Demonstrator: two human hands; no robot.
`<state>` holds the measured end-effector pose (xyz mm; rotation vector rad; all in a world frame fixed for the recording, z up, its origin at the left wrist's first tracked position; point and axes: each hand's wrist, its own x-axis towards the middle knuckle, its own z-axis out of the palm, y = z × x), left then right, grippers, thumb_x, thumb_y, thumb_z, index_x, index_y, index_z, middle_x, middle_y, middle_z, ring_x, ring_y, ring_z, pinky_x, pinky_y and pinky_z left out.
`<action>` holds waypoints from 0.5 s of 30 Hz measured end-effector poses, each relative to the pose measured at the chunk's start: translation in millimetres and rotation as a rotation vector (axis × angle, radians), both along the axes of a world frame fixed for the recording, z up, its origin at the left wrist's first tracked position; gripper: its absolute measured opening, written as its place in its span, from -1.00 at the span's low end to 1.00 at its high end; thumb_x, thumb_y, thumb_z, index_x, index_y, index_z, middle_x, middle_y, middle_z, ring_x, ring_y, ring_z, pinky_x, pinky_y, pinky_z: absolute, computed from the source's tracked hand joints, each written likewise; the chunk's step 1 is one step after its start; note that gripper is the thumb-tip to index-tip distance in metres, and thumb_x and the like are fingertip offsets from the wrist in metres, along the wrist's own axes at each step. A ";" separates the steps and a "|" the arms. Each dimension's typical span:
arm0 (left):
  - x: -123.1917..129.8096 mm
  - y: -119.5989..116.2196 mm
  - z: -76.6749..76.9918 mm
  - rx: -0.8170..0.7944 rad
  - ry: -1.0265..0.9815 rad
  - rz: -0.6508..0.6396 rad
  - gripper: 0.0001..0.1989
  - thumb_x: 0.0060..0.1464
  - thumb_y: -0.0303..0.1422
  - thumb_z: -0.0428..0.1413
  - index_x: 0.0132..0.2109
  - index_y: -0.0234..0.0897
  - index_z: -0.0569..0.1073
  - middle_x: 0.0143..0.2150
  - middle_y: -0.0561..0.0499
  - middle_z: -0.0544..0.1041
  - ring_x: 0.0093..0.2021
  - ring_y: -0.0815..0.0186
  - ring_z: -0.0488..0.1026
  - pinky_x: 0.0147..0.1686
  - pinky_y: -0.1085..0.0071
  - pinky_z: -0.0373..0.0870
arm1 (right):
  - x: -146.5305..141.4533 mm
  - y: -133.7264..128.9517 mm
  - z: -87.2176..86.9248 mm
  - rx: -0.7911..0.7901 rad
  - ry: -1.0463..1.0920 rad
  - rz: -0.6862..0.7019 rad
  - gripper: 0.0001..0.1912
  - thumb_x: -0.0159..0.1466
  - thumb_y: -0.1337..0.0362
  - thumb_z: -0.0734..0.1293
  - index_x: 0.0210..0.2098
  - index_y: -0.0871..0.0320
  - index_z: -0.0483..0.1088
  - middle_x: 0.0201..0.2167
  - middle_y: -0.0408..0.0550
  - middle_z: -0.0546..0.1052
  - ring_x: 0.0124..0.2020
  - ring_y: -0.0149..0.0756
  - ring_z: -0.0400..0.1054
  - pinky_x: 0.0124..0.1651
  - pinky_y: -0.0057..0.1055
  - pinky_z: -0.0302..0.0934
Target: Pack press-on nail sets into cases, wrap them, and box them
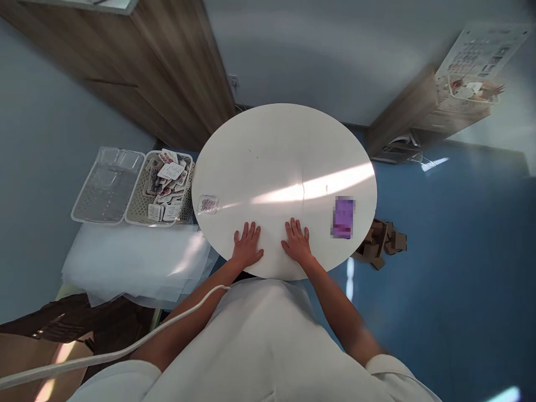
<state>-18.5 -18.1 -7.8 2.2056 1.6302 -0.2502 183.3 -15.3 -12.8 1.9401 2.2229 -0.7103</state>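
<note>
My left hand (248,247) lies flat on the white round table (276,151) near its front edge, fingers spread, holding nothing. To its right my right hand (297,241) rests palm down in the same way, also with nothing in it. A small clear plastic case (208,204) with little pinkish things inside sits at the table's left side, beyond my left hand and apart from it. On the right side lies a purple rectangular item (343,218), blurred by pixels, so its kind is hidden. Neither hand touches these two.
Left of the table stand a white basket (188,190) filled with several printed cards and packets, and a clear plastic bin (77,206). Translucent sheets (138,259) lie before them. Cardboard boxes (377,243) are on the floor at right. A white cable (167,322) crosses my left arm.
</note>
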 end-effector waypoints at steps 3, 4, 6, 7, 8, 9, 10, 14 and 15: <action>-3.6 6.2 0.3 -0.011 -0.020 -0.024 -0.24 -0.07 -0.21 0.01 0.26 -0.30 -0.06 0.31 -0.16 -0.15 0.29 -0.01 -0.36 0.13 -0.07 -0.27 | -2.1 2.6 0.9 -0.029 -0.025 -0.032 -0.31 0.16 0.20 0.12 0.24 0.20 -0.20 0.29 0.05 -0.23 0.29 -0.12 -0.40 0.18 0.00 -0.39; -5.3 7.7 0.5 -0.015 -0.030 -0.029 -0.25 -0.07 -0.22 0.01 0.26 -0.29 -0.05 0.31 -0.16 -0.15 0.29 0.00 -0.35 0.13 -0.06 -0.26 | -3.5 3.3 2.4 -0.037 -0.038 -0.045 -0.31 0.15 0.22 0.12 0.24 0.20 -0.19 0.29 0.05 -0.22 0.29 -0.11 -0.40 0.18 0.00 -0.39; -10.7 9.1 0.9 -0.026 -0.054 -0.025 -0.27 -0.06 -0.23 0.02 0.25 -0.29 -0.03 0.31 -0.19 -0.14 0.29 0.00 -0.33 0.13 -0.04 -0.24 | -8.8 3.7 6.9 -0.040 -0.067 -0.084 -0.28 0.12 0.25 0.15 0.24 0.20 -0.18 0.29 0.07 -0.24 0.29 -0.09 -0.40 0.18 0.00 -0.38; -14.8 9.1 1.1 -0.033 -0.070 -0.012 -0.27 -0.06 -0.23 0.02 0.24 -0.29 -0.02 0.31 -0.21 -0.14 0.29 -0.01 -0.32 0.13 -0.03 -0.22 | -13.3 3.6 9.6 -0.033 -0.078 -0.107 -0.26 0.10 0.28 0.16 0.24 0.20 -0.20 0.29 0.08 -0.26 0.29 -0.08 -0.42 0.18 0.00 -0.37; -20.1 8.7 1.1 -0.038 -0.089 0.009 -0.27 -0.06 -0.23 0.02 0.24 -0.29 -0.01 0.31 -0.22 -0.15 0.29 -0.01 -0.31 0.13 -0.02 -0.20 | -19.4 3.5 12.4 -0.020 -0.080 -0.127 -0.23 0.08 0.30 0.17 0.24 0.20 -0.22 0.29 0.08 -0.28 0.29 -0.07 -0.43 0.18 -0.01 -0.35; -27.0 8.3 0.9 -0.040 -0.110 0.039 -0.27 -0.06 -0.22 0.03 0.24 -0.29 -0.01 0.31 -0.23 -0.16 0.29 -0.01 -0.31 0.13 -0.01 -0.18 | -27.3 3.8 15.1 -0.003 -0.071 -0.141 -0.20 0.06 0.33 0.18 0.24 0.19 -0.24 0.29 0.07 -0.31 0.29 -0.08 -0.44 0.18 -0.03 -0.34; -35.4 8.3 0.6 -0.037 -0.134 0.080 -0.26 -0.07 -0.20 0.04 0.24 -0.28 -0.01 0.31 -0.24 -0.19 0.29 -0.02 -0.31 0.12 -0.01 -0.16 | -37.0 4.7 17.8 0.012 -0.047 -0.145 -0.18 0.05 0.34 0.18 0.25 0.18 -0.26 0.29 0.05 -0.33 0.29 -0.09 -0.44 0.18 -0.04 -0.32; -83.6 19.2 -1.0 0.028 -0.246 0.350 -0.23 -0.08 -0.15 0.05 0.24 -0.29 -0.02 0.31 -0.24 -0.24 0.28 -0.02 -0.30 0.12 0.01 -0.09 | -90.5 16.3 26.0 -0.006 0.143 -0.103 -0.18 0.06 0.33 0.18 0.25 0.15 -0.27 0.30 0.02 -0.30 0.29 -0.17 -0.42 0.20 -0.10 -0.27; -98.1 25.9 -1.1 0.052 -0.282 0.429 -0.22 -0.08 -0.14 0.05 0.24 -0.31 -0.03 0.31 -0.25 -0.23 0.28 -0.02 -0.28 0.12 0.02 -0.07 | -105.4 20.8 27.0 -0.026 0.207 -0.088 -0.18 0.06 0.32 0.20 0.24 0.14 -0.26 0.30 0.02 -0.29 0.29 -0.17 -0.41 0.20 -0.11 -0.26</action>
